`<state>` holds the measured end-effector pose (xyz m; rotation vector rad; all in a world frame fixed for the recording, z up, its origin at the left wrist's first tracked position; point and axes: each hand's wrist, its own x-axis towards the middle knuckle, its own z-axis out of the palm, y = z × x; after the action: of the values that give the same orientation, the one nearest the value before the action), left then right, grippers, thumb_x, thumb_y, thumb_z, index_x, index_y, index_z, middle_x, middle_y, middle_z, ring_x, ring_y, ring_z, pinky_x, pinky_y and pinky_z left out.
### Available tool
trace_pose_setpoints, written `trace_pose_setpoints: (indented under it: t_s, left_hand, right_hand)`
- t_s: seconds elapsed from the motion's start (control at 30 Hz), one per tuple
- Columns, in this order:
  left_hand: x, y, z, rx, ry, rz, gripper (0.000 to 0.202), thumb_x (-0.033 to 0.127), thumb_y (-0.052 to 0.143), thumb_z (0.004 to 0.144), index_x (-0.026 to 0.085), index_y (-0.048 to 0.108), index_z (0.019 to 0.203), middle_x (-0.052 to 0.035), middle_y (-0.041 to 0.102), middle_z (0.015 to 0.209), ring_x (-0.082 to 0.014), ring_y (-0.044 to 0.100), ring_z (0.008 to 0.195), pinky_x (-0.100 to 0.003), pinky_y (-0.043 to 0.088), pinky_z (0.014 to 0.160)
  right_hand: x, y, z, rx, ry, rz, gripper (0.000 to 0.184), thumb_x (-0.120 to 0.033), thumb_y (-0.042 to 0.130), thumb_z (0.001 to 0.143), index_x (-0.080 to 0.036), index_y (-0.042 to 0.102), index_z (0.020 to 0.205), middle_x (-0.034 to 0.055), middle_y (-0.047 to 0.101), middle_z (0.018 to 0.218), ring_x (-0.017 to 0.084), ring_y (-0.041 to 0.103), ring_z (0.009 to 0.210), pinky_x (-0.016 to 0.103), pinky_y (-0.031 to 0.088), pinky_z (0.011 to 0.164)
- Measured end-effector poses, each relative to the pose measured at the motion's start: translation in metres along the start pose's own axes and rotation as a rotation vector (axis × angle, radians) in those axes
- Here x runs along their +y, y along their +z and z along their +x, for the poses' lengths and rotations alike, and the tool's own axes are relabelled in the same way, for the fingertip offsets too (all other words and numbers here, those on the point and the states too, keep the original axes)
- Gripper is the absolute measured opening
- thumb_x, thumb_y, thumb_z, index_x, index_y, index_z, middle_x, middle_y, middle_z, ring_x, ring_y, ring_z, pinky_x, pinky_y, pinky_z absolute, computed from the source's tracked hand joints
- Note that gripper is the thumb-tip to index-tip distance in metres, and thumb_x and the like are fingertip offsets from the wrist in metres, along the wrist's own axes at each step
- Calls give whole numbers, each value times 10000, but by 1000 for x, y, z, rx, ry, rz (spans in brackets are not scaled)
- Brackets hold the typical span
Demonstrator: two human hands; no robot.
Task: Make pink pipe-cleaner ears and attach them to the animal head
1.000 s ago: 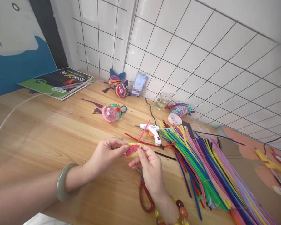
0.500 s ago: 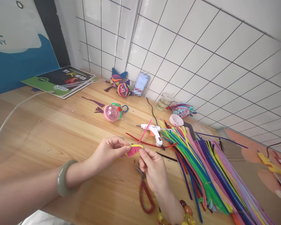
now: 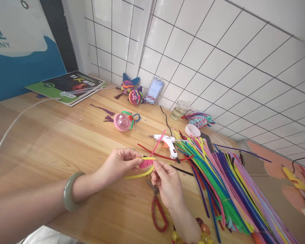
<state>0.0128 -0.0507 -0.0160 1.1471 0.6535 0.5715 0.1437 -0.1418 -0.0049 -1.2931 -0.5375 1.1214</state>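
Observation:
My left hand point(image 3: 117, 165) pinches a small pink coil of pipe cleaner point(image 3: 145, 163) above the wooden table point(image 3: 53, 142). A yellow pipe cleaner point(image 3: 138, 175) runs round the coil and trails off to the lower left. My right hand point(image 3: 167, 182) pinches the coil's right side, where a pink stem point(image 3: 158, 142) sticks up. Red-handled scissors point(image 3: 157, 210) lie on the table just under my right hand. A green bangle sits on my left wrist and a beaded bracelet on my right.
A big heap of coloured pipe cleaners point(image 3: 231, 189) fills the right. Behind my hands lie a white glue gun point(image 3: 167, 142), a pink ball figure point(image 3: 123, 121), a small glass jar point(image 3: 178, 111), finished figures point(image 3: 132, 92), a booklet point(image 3: 68, 86) and a white cable point(image 3: 17, 117).
The yellow pipe cleaner, wound tight round the pink coil before, now has a free end hanging out to the lower left. Both hands stay at the coil.

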Motion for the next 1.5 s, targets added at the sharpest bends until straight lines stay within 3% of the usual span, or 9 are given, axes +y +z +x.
trace_pose_setpoints:
  t_s: [0.37,0.9,1.5]
  left_hand:
    - [-2,-2,3,0,23,69,206,327,639,668,143,609,756,-8,653,695,-125,601,643,-228,483,628]
    - [2,-4,3,-92,-133,-26,284,379,657,640,160,539,779,-7,652,691,-144,618,631,-146,433,356]
    - [4,-2,1,-93,-170,-39,287,382,669,625,169,551,776,-13,658,721,-157,622,669,-135,422,348]
  right_hand:
    - [4,-1,0,11,-15,-67,193,-311,616,725,-136,623,644,-28,544,490,36,420,387,155,313,388]
    - [4,-5,3,-36,-65,-165,233,-329,576,760,-132,587,636,-31,520,465,40,389,368,169,283,395]
    - [0,-8,3,5,-109,-347,229,-346,547,776,-134,601,709,-36,514,431,59,443,398,174,346,439]
